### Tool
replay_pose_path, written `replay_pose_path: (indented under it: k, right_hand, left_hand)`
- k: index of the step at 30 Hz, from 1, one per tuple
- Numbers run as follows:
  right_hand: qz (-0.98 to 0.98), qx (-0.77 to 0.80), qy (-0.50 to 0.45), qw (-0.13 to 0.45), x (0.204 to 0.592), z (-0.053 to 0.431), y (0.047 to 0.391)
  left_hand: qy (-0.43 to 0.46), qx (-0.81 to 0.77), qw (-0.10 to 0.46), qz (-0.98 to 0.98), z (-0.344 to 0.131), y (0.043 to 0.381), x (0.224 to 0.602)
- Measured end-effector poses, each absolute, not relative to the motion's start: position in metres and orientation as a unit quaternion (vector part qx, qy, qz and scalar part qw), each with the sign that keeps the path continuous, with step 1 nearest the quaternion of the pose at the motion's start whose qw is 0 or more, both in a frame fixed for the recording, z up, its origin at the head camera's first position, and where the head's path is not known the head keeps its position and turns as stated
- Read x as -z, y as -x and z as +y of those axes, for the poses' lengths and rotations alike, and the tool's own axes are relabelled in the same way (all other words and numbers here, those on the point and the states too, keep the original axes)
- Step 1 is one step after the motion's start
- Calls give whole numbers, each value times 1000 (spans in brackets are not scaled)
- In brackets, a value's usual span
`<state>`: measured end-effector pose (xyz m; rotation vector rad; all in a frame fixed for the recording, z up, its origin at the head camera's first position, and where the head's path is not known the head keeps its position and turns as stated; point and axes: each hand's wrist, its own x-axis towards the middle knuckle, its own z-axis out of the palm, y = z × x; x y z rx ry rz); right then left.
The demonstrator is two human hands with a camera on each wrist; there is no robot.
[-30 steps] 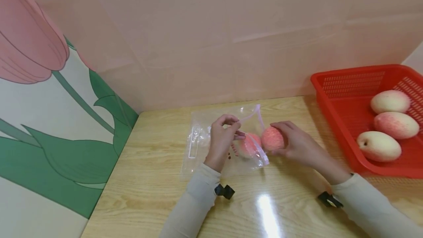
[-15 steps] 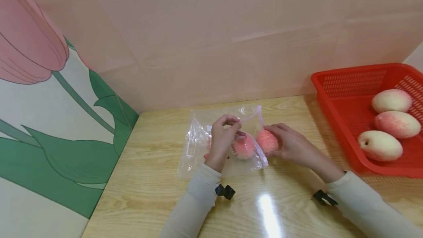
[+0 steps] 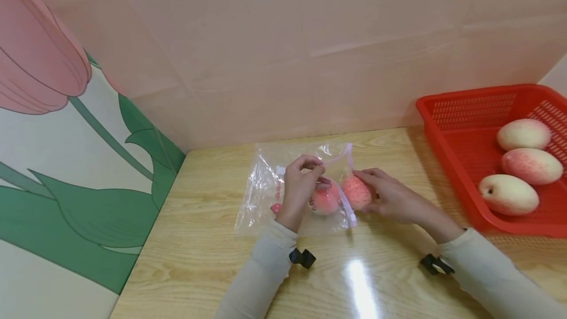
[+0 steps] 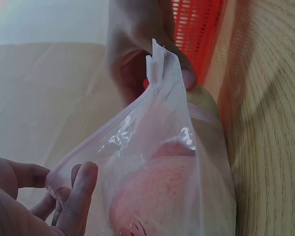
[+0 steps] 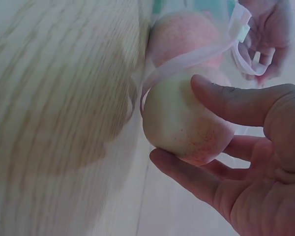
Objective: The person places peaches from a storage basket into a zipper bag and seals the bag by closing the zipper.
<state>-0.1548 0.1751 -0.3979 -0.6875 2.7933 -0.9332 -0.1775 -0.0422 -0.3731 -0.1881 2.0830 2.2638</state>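
Observation:
A clear zip bag (image 3: 261, 210) with a pale pink zip edge lies on the wooden table, its mouth facing right. My left hand (image 3: 299, 186) pinches the upper edge of the mouth and lifts it. One pink peach (image 3: 326, 200) sits inside, seen through the plastic and partly behind my left fingers. My right hand (image 3: 392, 196) grips a second peach (image 3: 357, 192) between thumb and fingers, right at the bag's mouth. In the right wrist view this peach (image 5: 182, 118) shows a pale yellow-green side, and the zip edge crosses its far end.
On the right stands a red plastic basket (image 3: 447, 176) holding a pale peach (image 3: 524, 134), a pinker one (image 3: 531, 166) and another pale one (image 3: 509, 194). A pink-covered wall (image 3: 248, 63) rises behind the wooden table (image 3: 199, 260); a tulip-painted panel (image 3: 110, 201) borders the left.
My right hand has moved a little left, bringing its peach from beside the bag to its mouth. The peach inside has shifted slightly left. My left hand stays almost still.

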Motion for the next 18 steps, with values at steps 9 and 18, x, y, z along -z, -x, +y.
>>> replay_pose_path:
  k: [9,18]
  right_hand:
    - [923,316,214,43,394,165,158]
    - [928,303,215,39,398,159,162]
  left_hand:
    - [61,-736,26,673,-40,177,373]
    - [48,-746,18,664,-39,177,374]
